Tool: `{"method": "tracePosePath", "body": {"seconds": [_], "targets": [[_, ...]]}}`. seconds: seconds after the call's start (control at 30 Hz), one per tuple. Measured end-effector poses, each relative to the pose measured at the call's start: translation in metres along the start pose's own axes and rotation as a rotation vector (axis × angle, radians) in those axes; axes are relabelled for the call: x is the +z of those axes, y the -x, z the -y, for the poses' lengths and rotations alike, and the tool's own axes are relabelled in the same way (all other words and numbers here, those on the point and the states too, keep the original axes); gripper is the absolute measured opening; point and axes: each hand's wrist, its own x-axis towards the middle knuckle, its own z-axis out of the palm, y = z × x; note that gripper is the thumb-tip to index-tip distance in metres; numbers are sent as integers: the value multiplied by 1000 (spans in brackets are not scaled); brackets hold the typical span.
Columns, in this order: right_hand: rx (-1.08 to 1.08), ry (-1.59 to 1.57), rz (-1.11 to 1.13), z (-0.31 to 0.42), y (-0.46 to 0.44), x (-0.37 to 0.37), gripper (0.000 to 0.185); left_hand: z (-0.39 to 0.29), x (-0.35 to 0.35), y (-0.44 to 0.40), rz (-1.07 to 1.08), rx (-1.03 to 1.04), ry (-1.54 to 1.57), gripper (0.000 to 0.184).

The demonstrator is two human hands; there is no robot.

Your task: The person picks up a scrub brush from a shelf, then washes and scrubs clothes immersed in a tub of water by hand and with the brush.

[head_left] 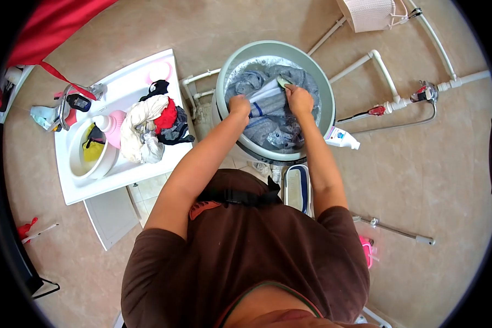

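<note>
A round grey-green tub (329, 104) holds soaked grey cloth (300, 79) in soapy water. My left hand (239, 105) is closed on the grey cloth near the tub's left side, beside a blue-striped part. On the right, my right hand (299, 100) pinches the cloth next to a small pale green piece (283, 82), which lies at its fingertips; whether that piece is a bar of soap or part of the fabric is unclear. Between the hands a whitish strip of the cloth is stretched out. Both hands are above the water.
Left of the tub, a white sink (76, 188) holds a white basin (75, 156), a pink bottle (113, 127) and piled clothes (142, 131). A white bottle (341, 138) stands at the tub's right. Pipes (388, 76) run along the wall; a basket (366, 13) hangs above.
</note>
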Motion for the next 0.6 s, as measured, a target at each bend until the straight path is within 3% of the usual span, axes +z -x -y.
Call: {"method": "tracePosePath", "body": {"seconds": [0.1, 0.13, 0.2, 0.4, 0.53, 0.6], "targets": [[-47, -477, 87, 30, 17, -7, 26, -14, -1, 14, -8, -107, -19, 35], [-174, -454, 126, 45, 27, -10, 26, -20, -2, 19, -9, -146, -33, 34], [-220, -192, 192, 69, 44, -12, 25, -3, 0, -2, -21, -199, 102, 32], [-102, 351, 17, -9, -19, 23, 26, -5, -3, 7, 37, -110, 75, 35], [-20, 152, 22, -4, -12, -12, 26, 8, 2, -13, 45, -180, 170, 36], [-71, -173, 42, 18, 3, -19, 26, -6, 1, 5, 2, -211, 188, 37]]}}
